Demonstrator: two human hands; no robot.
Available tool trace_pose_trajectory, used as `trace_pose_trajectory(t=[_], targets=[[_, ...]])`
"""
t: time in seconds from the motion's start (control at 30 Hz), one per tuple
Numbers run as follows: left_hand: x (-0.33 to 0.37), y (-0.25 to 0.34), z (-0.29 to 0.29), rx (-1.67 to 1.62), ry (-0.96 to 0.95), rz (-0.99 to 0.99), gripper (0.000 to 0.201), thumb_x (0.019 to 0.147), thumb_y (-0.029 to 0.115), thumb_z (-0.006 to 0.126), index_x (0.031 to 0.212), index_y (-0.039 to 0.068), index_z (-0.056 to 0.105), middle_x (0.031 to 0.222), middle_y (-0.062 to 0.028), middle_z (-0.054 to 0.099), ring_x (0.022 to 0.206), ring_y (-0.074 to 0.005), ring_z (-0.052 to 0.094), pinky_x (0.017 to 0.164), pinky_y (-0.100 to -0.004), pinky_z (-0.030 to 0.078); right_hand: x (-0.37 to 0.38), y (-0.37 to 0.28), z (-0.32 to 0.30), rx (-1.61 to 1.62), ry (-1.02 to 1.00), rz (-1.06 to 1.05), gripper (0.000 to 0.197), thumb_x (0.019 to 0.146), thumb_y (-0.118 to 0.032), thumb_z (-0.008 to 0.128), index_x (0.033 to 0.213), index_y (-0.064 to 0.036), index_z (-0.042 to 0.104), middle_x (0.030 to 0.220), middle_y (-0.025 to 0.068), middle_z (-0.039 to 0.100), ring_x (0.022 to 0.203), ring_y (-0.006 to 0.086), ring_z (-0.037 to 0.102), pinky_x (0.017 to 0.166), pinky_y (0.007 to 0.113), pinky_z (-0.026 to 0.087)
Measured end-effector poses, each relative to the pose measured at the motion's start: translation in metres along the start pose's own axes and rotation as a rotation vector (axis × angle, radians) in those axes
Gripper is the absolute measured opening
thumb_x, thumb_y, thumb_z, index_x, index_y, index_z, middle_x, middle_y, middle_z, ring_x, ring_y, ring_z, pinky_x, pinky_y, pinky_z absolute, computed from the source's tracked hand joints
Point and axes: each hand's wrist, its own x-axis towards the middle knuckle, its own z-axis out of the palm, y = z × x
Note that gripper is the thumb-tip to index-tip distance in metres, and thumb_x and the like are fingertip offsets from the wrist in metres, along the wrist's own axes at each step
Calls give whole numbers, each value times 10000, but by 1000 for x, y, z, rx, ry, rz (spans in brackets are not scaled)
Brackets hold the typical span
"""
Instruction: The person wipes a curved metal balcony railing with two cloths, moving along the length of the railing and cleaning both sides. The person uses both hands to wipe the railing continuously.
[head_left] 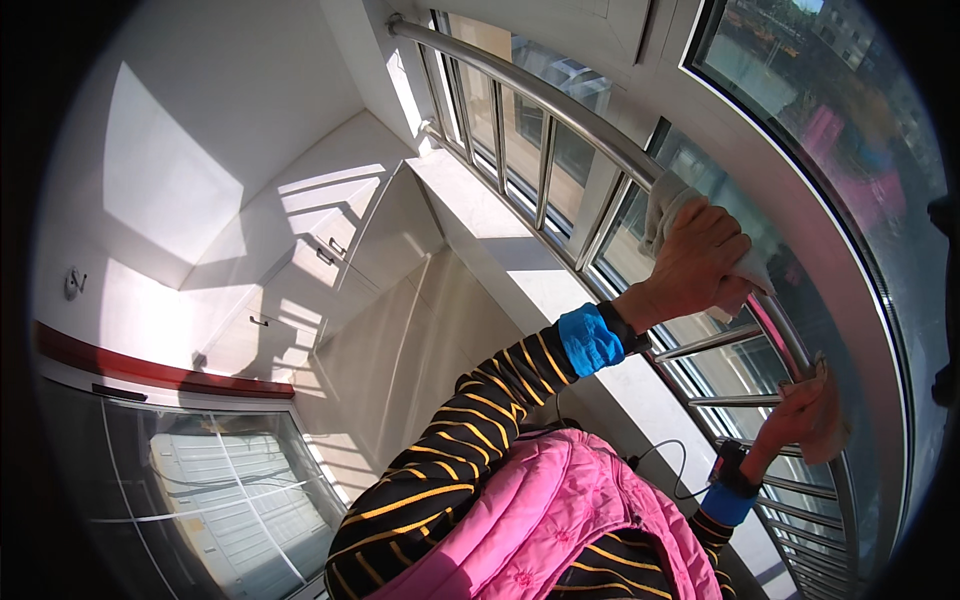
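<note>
My left hand (692, 255) is closed around a light grey cloth (662, 205) that wraps over the round metal top rail (545, 92) of a window railing. Farther along the same rail, on the right, my right hand (793, 415) is closed too. It grips a tan piece of what looks like cloth (828, 425) against the rail. Both wrists wear dark bands beside blue cuffs, and a thin black cable hangs near the right wrist. Metal bars (548, 170) run from the rail down to the sill.
Behind the railing are window panes (800, 90) in pale frames. A white ledge (480, 205) runs below it. Pale cabinets (330, 250) with dark handles stand at the left, above a tiled floor (420, 320). A glazed door or window (230, 490) fills the lower left.
</note>
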Motion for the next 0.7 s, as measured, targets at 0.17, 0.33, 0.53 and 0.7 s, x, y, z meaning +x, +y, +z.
trace_pose_trajectory(t=[0.17, 0.33, 0.53, 0.7], targets=[[-2, -5, -2, 32, 37, 52, 293, 706, 283, 690, 937, 107, 659, 929, -43, 612, 948, -229, 579, 1003, -412, 361, 10, -7, -4, 13, 24, 22, 305, 1042, -96, 418, 1064, 85, 662, 977, 189, 707, 858, 330, 682, 830, 400, 542], [-2, -15, 0, 73, 25, 144, 312, 666, 263, 727, 934, 122, 655, 937, -34, 622, 952, -230, 582, 971, -401, 384, 16, -12, -14, -60, 16, -48, 258, 1033, -107, 480, 1043, 62, 675, 946, 178, 712, 827, 326, 684, 785, 390, 548], [-2, -27, -11, 76, -99, 173, 390, 643, 260, 752, 1014, 170, 674, 1008, -3, 646, 1025, -205, 605, 988, -398, 395, 17, -13, -22, -60, -75, -40, 284, 1050, -138, 440, 1104, 17, 672, 1006, 150, 712, 885, 303, 686, 842, 386, 537], [4, -55, -30, 178, -124, 156, 362, 677, 285, 758, 1010, 165, 683, 1022, -16, 653, 1031, -222, 605, 990, -401, 405, 20, -3, -30, -134, -200, -127, 314, 1059, -200, 429, 1160, -13, 660, 1054, 137, 708, 931, 297, 688, 867, 383, 530]])
